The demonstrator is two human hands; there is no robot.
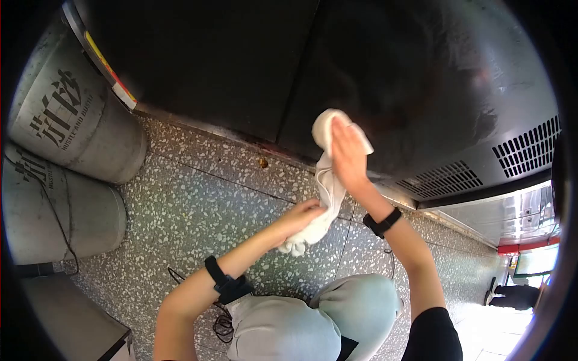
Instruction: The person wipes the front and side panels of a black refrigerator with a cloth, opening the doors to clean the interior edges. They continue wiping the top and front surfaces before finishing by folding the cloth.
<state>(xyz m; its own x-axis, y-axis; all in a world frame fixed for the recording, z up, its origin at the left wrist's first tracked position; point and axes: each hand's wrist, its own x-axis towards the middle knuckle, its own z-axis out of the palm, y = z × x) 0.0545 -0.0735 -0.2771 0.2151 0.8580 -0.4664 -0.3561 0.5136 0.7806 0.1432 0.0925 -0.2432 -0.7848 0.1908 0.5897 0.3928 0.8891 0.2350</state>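
Note:
A white cloth (327, 174) stretches between my two hands. My right hand (349, 151) lies flat over its upper end, fingers extended, pressing it against the dark front panel (385, 78) of a large cabinet. Lower down, my left hand (301, 218) grips the cloth's middle, with its fingers wrapped round the fabric. The loose end of the cloth bunches below that hand, above the speckled floor. Where the right palm meets the cloth, the contact is hidden behind the hand.
Two grey metal drums (78, 114) with black lettering stand at the left. Ventilation slots (442, 179) run along the cabinet's lower right. A coiled black cable (223, 328) lies by my knee on the terrazzo floor (198, 222). A person's dark-clothed legs (515, 296) show far right.

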